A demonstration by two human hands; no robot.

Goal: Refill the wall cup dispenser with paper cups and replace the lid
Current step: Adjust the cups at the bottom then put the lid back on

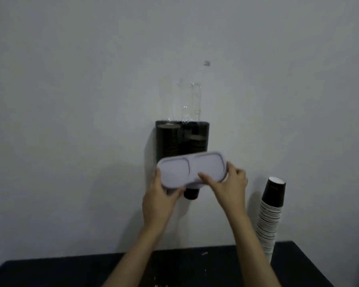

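Both hands' fingers (205,176) grip the lid (192,169).

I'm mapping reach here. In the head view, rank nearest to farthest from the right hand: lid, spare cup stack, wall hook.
From the right hand:
1. Lid, gripped at its right end.
2. Spare cup stack, on its right, on the table.
3. Wall hook, high above the dispenser.

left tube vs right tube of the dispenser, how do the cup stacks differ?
The left stack reaches nearly to the dispenser rim; the right stack sits lower, leaving space above. Only the right stack shows a cup poking out below; the lid and left hand hide the left outlet. Both hold dark cups.
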